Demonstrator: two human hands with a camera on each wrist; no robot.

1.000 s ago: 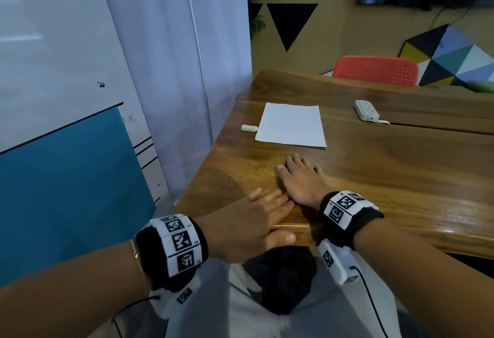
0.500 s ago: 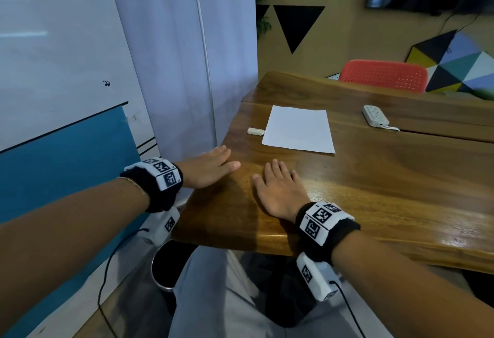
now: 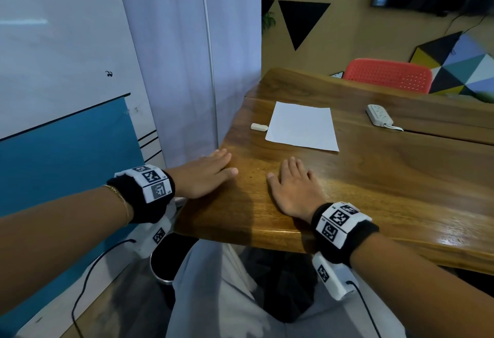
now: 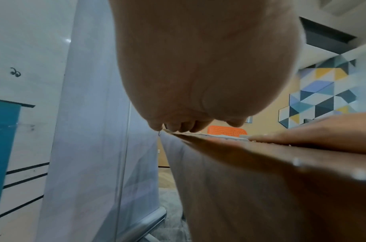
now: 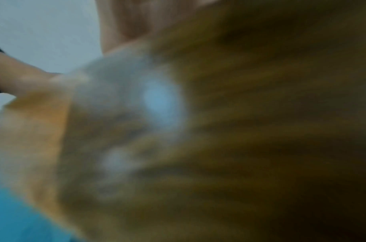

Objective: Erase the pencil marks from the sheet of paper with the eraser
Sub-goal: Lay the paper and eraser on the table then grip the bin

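Both the left hand (image 3: 205, 174) and the right hand (image 3: 294, 190) lie flat, fingers straight, holding nothing; the eraser (image 3: 259, 127) looks small and light, best pinched by its long sides. The paper (image 3: 302, 126) is thin and would likely slide; pin it.

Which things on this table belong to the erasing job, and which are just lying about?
Job:
- eraser, left of the sheet
- sheet of paper; marks too faint to see

Lying about:
- white power strip
- red chair behind the table

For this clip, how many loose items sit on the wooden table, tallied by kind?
Eraser: 1
Sheet of paper: 1
Power strip: 1
Total: 3
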